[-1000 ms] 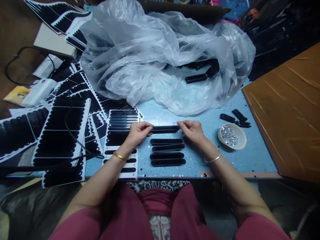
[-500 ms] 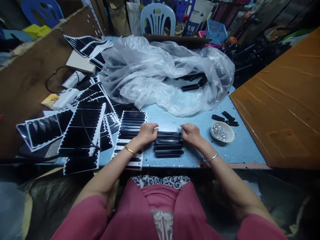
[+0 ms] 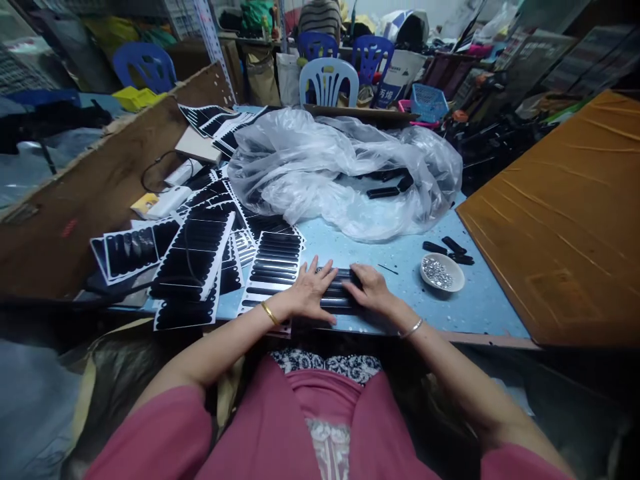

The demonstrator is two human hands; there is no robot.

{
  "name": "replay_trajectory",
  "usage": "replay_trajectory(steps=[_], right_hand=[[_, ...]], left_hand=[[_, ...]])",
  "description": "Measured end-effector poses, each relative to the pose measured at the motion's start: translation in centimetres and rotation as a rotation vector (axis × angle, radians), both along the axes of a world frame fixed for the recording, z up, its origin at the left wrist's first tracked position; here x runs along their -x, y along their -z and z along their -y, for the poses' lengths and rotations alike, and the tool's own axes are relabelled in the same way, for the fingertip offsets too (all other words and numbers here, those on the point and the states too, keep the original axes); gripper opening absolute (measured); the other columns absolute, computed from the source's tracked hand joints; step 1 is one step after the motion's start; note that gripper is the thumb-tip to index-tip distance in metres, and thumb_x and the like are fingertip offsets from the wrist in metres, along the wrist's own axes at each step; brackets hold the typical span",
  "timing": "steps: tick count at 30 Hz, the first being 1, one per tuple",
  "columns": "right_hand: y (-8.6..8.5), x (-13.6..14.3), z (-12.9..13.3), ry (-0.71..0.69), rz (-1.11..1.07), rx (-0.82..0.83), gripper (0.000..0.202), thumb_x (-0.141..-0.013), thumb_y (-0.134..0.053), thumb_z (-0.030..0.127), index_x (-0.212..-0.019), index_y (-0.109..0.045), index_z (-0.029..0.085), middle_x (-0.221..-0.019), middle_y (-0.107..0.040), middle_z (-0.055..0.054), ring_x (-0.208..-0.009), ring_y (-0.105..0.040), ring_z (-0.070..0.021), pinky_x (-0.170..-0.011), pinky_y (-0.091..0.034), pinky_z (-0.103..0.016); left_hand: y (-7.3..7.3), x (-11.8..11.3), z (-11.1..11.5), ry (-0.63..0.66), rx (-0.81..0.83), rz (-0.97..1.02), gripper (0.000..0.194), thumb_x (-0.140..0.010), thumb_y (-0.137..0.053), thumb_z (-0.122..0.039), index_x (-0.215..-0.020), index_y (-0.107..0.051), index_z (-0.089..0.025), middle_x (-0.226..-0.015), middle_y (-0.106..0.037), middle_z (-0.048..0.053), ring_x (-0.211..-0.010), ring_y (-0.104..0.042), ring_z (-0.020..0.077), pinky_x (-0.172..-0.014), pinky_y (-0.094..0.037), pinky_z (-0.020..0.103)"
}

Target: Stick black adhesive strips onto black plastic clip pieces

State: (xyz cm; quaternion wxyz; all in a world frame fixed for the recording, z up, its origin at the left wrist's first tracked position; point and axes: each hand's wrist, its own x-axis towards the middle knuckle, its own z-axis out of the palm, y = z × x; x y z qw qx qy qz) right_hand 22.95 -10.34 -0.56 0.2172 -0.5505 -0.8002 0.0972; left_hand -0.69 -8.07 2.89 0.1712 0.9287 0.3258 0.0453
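Note:
A row of glossy black oblong bars (image 3: 341,301) lies near the table's front edge, side by side. My left hand (image 3: 313,293) rests flat across their left ends with its fingers spread. Over their right ends lies my right hand (image 3: 373,291), fingers stretched out and thumb apart. Both hands partly hide the bars. Just left of my left hand is a white sheet (image 3: 254,288) carrying black rounded strip stickers. A thin dark sliver (image 3: 388,269) lies on the blue tabletop (image 3: 325,243) beyond my right hand.
A white bowl (image 3: 454,281) of small shiny metal pieces stands right, beside loose black pieces (image 3: 454,244). A crumpled clear plastic bag (image 3: 310,153) covers the back, black parts inside. More sticker sheets (image 3: 193,257) pile up left. Brown boards (image 3: 560,227) flank the table.
Both hands have gone from closed grips at the farthest bar to lying open across the bars. The view has tilted upward, and the dark sliver now shows on the table.

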Motion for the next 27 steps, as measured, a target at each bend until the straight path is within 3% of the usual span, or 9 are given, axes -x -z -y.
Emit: replay_trajectory(steps=[3,6,12,17,22,25,27], right_hand=[[0.0,-0.1,2.7,-0.162,0.042,-0.06,0.094,-0.074,-0.062,0.07,-0.14,-0.045,0.006,-0.136,-0.053,-0.029,-0.119,-0.055,-0.0411,-0.096,-0.046,-0.055],[0.3,-0.6,3.9,-0.271,0.065,-0.065,0.107,-0.069,-0.062,0.074,-0.146,-0.034,0.004,-0.141,-0.046,-0.031,-0.124,-0.051,-0.0431,-0.097,-0.045,-0.057],[1.0,-0.3,1.6,-0.22,0.016,-0.11,0.091,-0.068,-0.064,0.063,-0.139,-0.046,0.01,-0.116,-0.064,-0.021,-0.104,-0.061,-0.0381,-0.088,-0.05,-0.052],[0.0,0.3,1.6,-0.13,0.194,-0.105,0.086,-0.076,-0.056,0.066,-0.139,-0.046,0.009,-0.134,-0.055,-0.026,-0.112,-0.057,-0.0416,-0.087,-0.047,-0.054],[-1.1,3.3,1.1,-0.055,0.314,-0.124,0.054,-0.094,-0.04,0.041,-0.135,-0.052,0.008,-0.136,-0.055,-0.025,-0.121,-0.052,-0.0408,-0.089,-0.044,-0.053],[-1.0,4.1,0.4,-0.072,0.354,-0.095,0.05,-0.094,-0.035,0.032,-0.134,-0.053,0.006,-0.133,-0.058,-0.025,-0.114,-0.057,-0.0421,-0.083,-0.046,-0.056],[-0.5,3.1,0.2,-0.117,0.294,-0.067,0.05,-0.095,-0.033,0.032,-0.137,-0.051,0.013,-0.132,-0.059,-0.021,-0.106,-0.062,-0.0374,-0.081,-0.049,-0.053]], left_hand=[[0.7,0.5,1.3,0.003,0.03,0.051,0.11,-0.065,-0.074,-0.062,-0.151,-0.029,-0.01,-0.151,-0.034,0.027,-0.137,-0.026,0.053,-0.106,-0.028,0.064],[1.4,0.6,1.8,-0.01,0.071,0.143,0.106,-0.063,-0.076,-0.058,-0.148,-0.035,-0.011,-0.146,-0.042,0.025,-0.133,-0.035,0.0494,-0.106,-0.032,0.06],[1.8,0.3,-0.3,-0.083,0.147,0.212,0.098,-0.053,-0.085,-0.046,-0.141,-0.051,-0.018,-0.145,-0.046,0.02,-0.124,-0.045,0.0411,-0.103,-0.038,0.053],[1.9,0.7,-0.9,-0.05,0.037,0.126,0.097,-0.062,-0.079,-0.056,-0.145,-0.045,-0.019,-0.152,-0.038,0.021,-0.132,-0.036,0.0471,-0.104,-0.03,0.064],[2.3,0.8,0.3,-0.024,-0.071,0.141,0.097,-0.075,-0.064,-0.066,-0.149,-0.035,-0.009,-0.152,-0.032,0.029,-0.141,-0.021,0.0511,-0.104,-0.029,0.067],[2.6,0.3,0.9,-0.04,-0.163,0.152,0.096,-0.08,-0.059,-0.065,-0.146,-0.034,0.0,-0.146,-0.038,0.033,-0.14,-0.025,0.0498,-0.108,-0.026,0.062],[2.8,0.1,1.0,-0.038,-0.185,0.146,0.096,-0.081,-0.06,-0.063,-0.146,-0.034,0.001,-0.146,-0.039,0.031,-0.137,-0.03,0.0496,-0.108,-0.027,0.06]])
